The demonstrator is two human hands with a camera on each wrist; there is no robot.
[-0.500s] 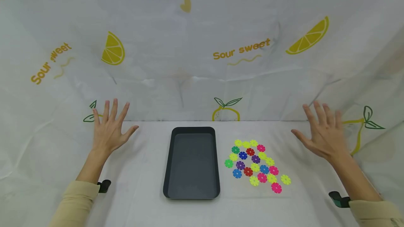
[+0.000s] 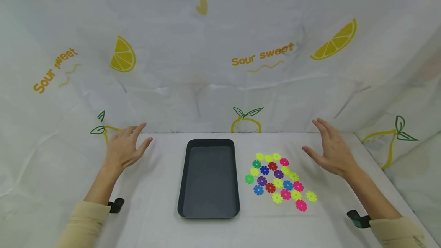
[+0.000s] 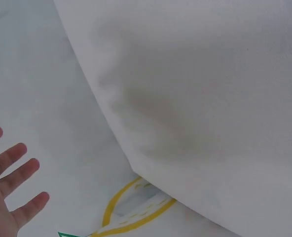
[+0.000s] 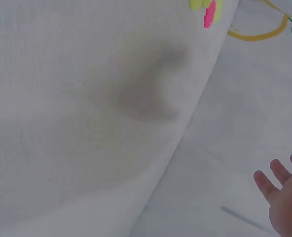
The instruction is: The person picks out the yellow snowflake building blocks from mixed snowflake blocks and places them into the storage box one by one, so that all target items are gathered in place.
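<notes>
My left hand (image 2: pixel 123 149) is raised over the left part of the table, its fingers loosely extended and nothing in them. On the other side my right hand (image 2: pixel 333 151) hovers empty, thumb spread toward the middle. Between the hands lies a dark grey rectangular tray (image 2: pixel 209 181) with a bare bottom. Just right of it, several flat, notched plastic discs (image 2: pixel 277 183) in yellow, pink, red, blue, purple and green are spread in a loose group. The right hand is nearest to these discs. In the left wrist view the left fingers (image 3: pixel 18 175) are spread apart.
A white cloth covers the table (image 2: pixel 155 202). Behind it hangs a white curtain (image 2: pixel 165 68) printed with lemons and lettering, meeting the table along its back edge. Dark straps (image 2: pixel 116 205) sit at both wrists.
My right hand has moved inward, toward the discs, and its fingers have drawn together. The left hand has turned and its fingers have lowered and relaxed. The tray and discs stay put.
</notes>
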